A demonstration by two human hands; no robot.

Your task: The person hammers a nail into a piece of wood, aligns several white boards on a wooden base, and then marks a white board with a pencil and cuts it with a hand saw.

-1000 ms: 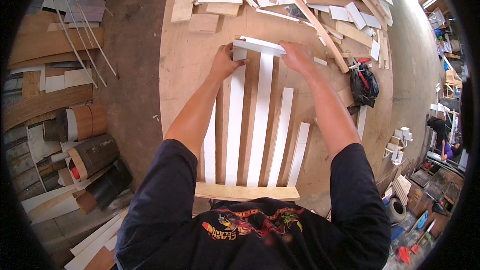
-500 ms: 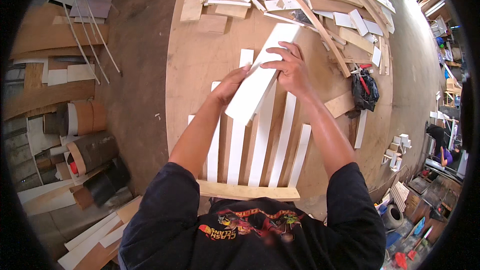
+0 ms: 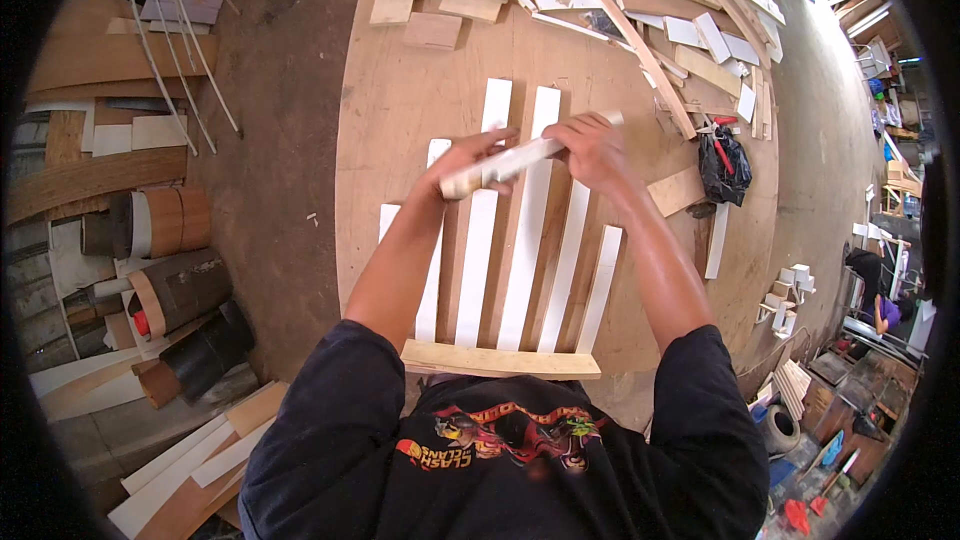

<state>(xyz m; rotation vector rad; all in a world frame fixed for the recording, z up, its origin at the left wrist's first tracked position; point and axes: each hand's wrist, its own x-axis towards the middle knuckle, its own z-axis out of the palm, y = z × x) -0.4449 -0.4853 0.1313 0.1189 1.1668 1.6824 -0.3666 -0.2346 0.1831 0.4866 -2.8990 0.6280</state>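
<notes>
Head view: the left hand (image 3: 472, 161), loosely open, cradles one end of a blurred board (image 3: 522, 156) above white strips (image 3: 526, 230); the right hand (image 3: 592, 152) curls round the other. Seemingly positioning; next calls for steadiness.

Woodworking shop indicated: timber offcuts (image 3: 712, 40) are heaped beyond the right hand (image 3: 592, 152) on a wood panel (image 3: 390, 90); white-faced strips (image 3: 479, 270) are laid out under both hands; sheet rolls (image 3: 180, 220) and boards (image 3: 100, 176) are kept well left of the left hand (image 3: 470, 156).
</notes>
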